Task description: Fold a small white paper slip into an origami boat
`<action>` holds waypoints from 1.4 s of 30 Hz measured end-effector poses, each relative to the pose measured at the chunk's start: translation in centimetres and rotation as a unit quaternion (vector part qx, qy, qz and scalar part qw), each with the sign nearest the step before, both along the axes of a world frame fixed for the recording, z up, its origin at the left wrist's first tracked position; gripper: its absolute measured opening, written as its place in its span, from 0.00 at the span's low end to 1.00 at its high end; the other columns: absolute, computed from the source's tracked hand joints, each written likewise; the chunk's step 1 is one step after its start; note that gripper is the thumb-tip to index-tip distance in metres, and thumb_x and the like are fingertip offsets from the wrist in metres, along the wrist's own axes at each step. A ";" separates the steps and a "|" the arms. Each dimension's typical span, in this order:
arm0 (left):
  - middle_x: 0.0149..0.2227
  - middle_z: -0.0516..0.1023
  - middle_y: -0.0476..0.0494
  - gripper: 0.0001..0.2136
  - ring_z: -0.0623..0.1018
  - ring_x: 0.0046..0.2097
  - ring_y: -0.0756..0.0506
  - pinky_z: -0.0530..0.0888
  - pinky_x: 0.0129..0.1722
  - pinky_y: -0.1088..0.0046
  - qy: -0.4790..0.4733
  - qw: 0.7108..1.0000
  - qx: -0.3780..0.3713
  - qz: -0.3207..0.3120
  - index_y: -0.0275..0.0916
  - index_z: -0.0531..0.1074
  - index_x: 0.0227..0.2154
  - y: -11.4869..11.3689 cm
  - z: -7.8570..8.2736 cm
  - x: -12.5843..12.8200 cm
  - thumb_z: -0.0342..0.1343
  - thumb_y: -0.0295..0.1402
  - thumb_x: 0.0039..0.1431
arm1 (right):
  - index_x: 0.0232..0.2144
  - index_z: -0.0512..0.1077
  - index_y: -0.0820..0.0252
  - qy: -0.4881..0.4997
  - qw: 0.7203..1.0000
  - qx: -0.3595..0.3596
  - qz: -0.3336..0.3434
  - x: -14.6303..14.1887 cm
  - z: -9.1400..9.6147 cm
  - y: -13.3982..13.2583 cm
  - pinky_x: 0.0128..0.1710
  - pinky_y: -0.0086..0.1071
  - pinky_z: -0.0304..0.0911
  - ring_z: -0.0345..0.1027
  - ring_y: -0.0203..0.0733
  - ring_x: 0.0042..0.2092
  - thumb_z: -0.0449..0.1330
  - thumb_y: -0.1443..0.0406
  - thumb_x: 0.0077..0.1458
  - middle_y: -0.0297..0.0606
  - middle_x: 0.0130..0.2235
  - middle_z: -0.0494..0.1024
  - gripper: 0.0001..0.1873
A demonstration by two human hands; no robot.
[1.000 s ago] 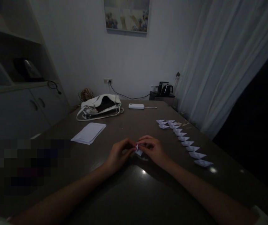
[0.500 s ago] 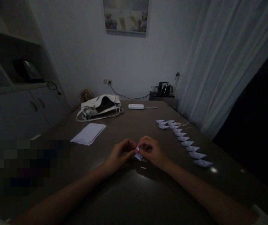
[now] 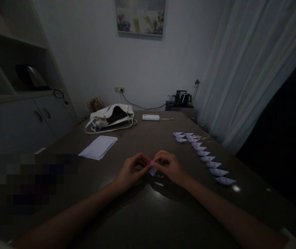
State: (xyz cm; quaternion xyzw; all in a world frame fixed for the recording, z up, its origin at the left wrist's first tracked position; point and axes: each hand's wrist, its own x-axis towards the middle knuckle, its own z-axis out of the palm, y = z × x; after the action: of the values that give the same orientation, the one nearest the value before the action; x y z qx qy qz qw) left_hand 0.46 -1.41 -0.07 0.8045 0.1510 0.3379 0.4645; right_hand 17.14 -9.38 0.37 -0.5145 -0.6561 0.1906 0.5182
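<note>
A small folded piece of white paper (image 3: 152,171) is pinched between my two hands just above the table. My left hand (image 3: 135,168) grips its left side with thumb and fingertips, and my right hand (image 3: 169,167) pinches it from the right. The fingertips of both hands meet at the top of the paper and hide part of it. To the right, several white paper boats (image 3: 214,165) stand in a slanting row, the nearest boat (image 3: 225,180) lying closest to my right forearm. A stack of white paper sheets (image 3: 98,147) lies flat to the left.
A white handbag (image 3: 111,117) sits at the far left of the table (image 3: 148,214). Toward the back lies a white power bank (image 3: 150,117) with a short cable. Kettles (image 3: 183,99) stand on a low cabinet beyond, beside a pale curtain (image 3: 231,69).
Both hands keep their pinch, with the fingertips slightly closer together over the paper. Less of the paper's upper part shows now. The whole view has shifted a little.
</note>
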 end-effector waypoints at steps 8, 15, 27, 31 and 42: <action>0.34 0.74 0.44 0.16 0.73 0.34 0.48 0.70 0.33 0.74 0.035 0.995 -0.096 -0.019 0.33 0.69 0.42 0.5 0.1 0.1 0.50 0.41 0.60 | 0.26 0.71 0.60 0.058 0.998 0.018 0.018 0.4 -0.2 0.3 0.31 0.27 0.60 0.64 0.35 0.33 0.61 0.59 0.51 0.35 0.32 0.67 0.10; 0.38 0.75 0.42 0.14 0.75 0.39 0.46 0.70 0.39 0.72 0.016 0.981 -0.170 -0.093 0.34 0.69 0.40 0.8 -0.2 0.2 0.58 0.39 0.55 | 0.27 0.66 0.60 0.172 0.981 -0.073 0.060 0.6 -0.7 0.8 0.18 0.24 0.50 0.55 0.29 0.21 0.60 0.51 0.50 0.29 0.23 0.65 0.18; 0.33 0.74 0.45 0.12 0.74 0.34 0.49 0.69 0.33 0.76 -0.003 0.986 -0.162 -0.038 0.33 0.68 0.35 0.4 0.0 0.2 0.58 0.38 0.54 | 0.35 0.70 0.59 0.310 0.928 -0.155 0.137 0.1 -0.5 0.4 0.27 0.26 0.59 0.63 0.32 0.30 0.60 0.62 0.52 0.33 0.31 0.69 0.08; 0.32 0.74 0.45 0.13 0.74 0.32 0.49 0.69 0.31 0.76 0.031 0.995 -0.091 -0.006 0.34 0.69 0.35 0.2 0.2 0.2 0.56 0.40 0.56 | 0.34 0.70 0.61 0.275 0.942 -0.148 0.119 0.4 -0.2 0.2 0.24 0.26 0.58 0.64 0.35 0.30 0.54 0.57 0.55 0.35 0.31 0.69 0.13; 0.30 0.74 0.46 0.10 0.73 0.32 0.49 0.69 0.31 0.76 0.073 0.993 0.090 -0.007 0.35 0.70 0.34 -0.3 0.3 -0.2 0.52 0.37 0.60 | 0.29 0.69 0.61 0.029 0.996 -0.079 0.015 0.0 -0.1 0.0 0.30 0.28 0.61 0.66 0.35 0.32 0.61 0.60 0.51 0.35 0.31 0.72 0.09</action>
State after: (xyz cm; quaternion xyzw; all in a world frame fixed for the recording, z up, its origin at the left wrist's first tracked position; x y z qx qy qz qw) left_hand 0.21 -1.67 0.21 0.8669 0.1479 0.2871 0.3798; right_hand 17.18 -9.36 0.24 -0.5384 -0.6312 0.2643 0.4918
